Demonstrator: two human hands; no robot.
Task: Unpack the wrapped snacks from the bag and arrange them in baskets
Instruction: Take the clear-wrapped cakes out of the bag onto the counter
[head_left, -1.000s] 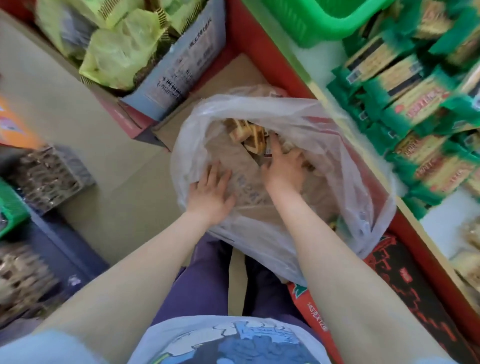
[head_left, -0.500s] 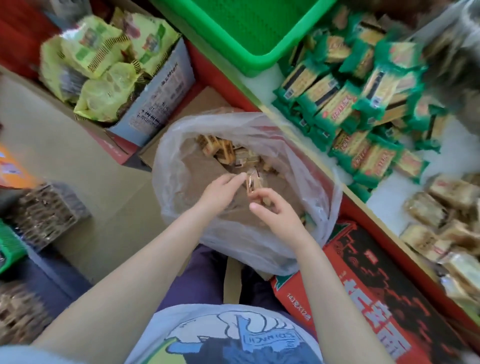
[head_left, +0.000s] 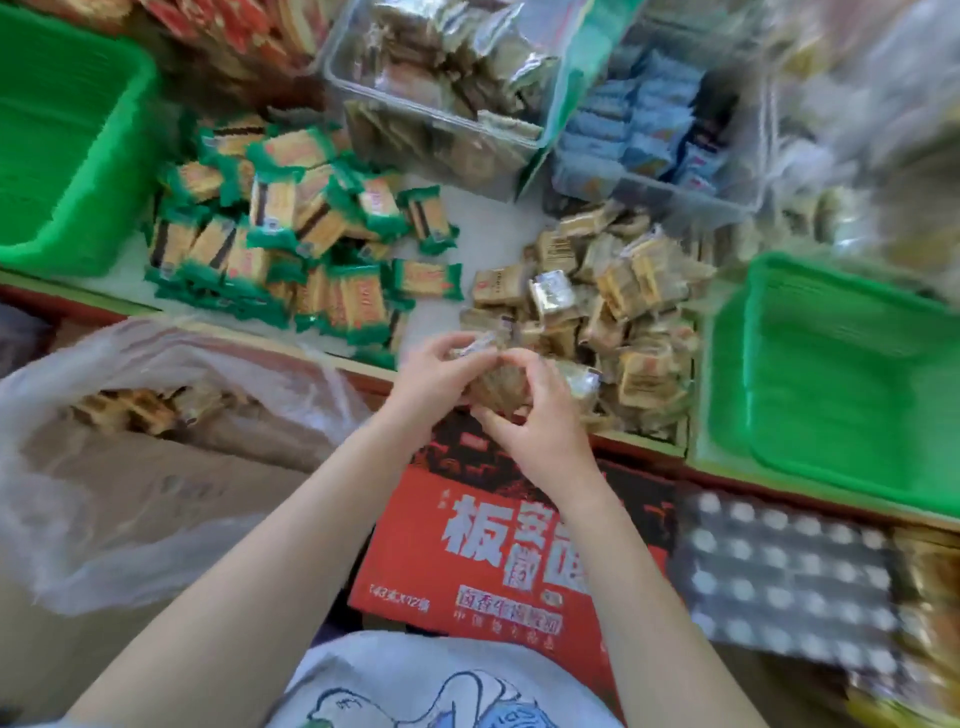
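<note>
At the shelf's front edge, a bundle of wrapped snacks (head_left: 496, 387) was held.
It was gripped by the left hand (head_left: 434, 376) and right hand (head_left: 540, 423), fingers curled round it, beside the brown snack pile (head_left: 613, 312).

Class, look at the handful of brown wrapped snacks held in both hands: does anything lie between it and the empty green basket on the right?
Yes. The pile of brown wrapped snacks on the white counter lies between the handful of brown wrapped snacks, held by the left hand and right hand, and the green plastic basket. Lifted over it, nothing visible blocks.
</note>
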